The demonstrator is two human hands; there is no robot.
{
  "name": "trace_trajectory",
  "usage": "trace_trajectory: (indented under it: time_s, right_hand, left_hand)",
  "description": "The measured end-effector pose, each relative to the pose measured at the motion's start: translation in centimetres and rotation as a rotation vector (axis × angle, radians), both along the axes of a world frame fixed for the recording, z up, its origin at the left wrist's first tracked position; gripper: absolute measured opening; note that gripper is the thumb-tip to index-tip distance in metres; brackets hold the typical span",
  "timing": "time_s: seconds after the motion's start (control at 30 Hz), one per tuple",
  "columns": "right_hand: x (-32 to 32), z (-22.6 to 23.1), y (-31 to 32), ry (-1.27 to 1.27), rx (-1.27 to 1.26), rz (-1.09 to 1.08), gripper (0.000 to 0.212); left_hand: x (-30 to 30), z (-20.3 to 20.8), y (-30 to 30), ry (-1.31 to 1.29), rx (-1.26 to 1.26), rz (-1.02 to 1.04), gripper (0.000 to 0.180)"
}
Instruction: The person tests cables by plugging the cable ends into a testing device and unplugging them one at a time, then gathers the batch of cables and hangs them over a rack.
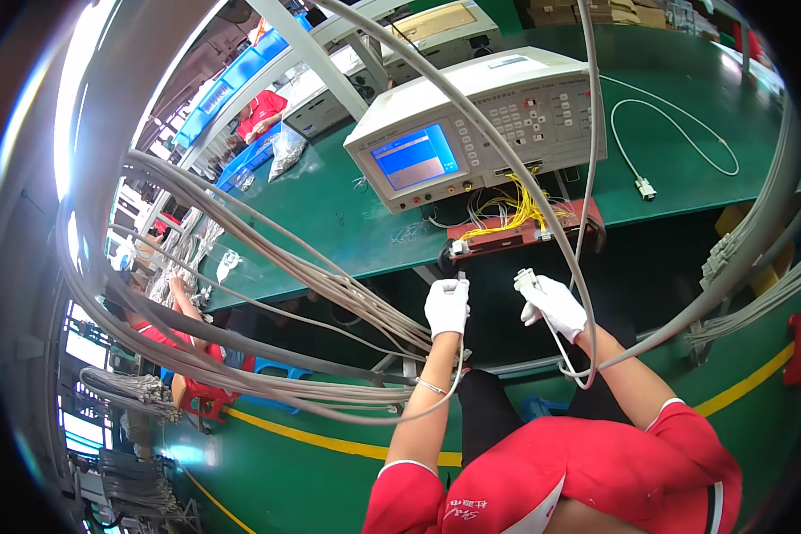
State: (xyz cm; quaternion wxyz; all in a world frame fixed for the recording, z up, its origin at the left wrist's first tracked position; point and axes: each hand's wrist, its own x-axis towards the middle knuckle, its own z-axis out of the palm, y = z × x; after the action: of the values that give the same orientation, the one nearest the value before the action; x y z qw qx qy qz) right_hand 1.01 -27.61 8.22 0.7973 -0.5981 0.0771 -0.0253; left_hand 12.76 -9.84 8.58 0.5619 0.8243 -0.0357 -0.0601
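My left hand (447,308), in a white glove, is closed on a small cable connector (462,277) just below the front of a reddish-brown fixture (507,238). Also gloved, my right hand (557,307) pinches a light grey cable connector (525,279) a little to the right. A grey cable (561,349) hangs from that hand and loops down. Both connectors are apart from the fixture. Yellow wires (527,209) run from the fixture toward a white bench tester (481,125) with a lit blue screen (416,157).
Bundles of grey cables (329,283) hang from a rack on the left, and more cables (756,222) hang at the right. One cable with a white connector (646,189) lies on the green table (685,93). A co-worker in red (151,325) sits at the far left.
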Motion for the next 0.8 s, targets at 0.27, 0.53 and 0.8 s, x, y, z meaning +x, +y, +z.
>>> trace_trajectory:
  time_s: [0.27, 0.53, 0.8]
  right_hand:
    - [-0.3, 0.8, 0.4, 0.015, 0.007, -0.038, 0.027]
    - [-0.8, 0.2, -0.3, 0.033, -0.014, -0.008, 0.030]
    - [-1.2, 0.6, -0.3, 0.056, 0.034, -0.022, 0.032]
  left_hand:
    - [0.0, -1.6, 0.8, 0.922, -1.450, -0.298, 0.044]
    - [-0.9, 2.4, -2.5, 0.283, -0.481, 0.092, 0.027]
    - [0.3, 3.2, -2.6, 0.359, -0.463, 0.045, 0.027]
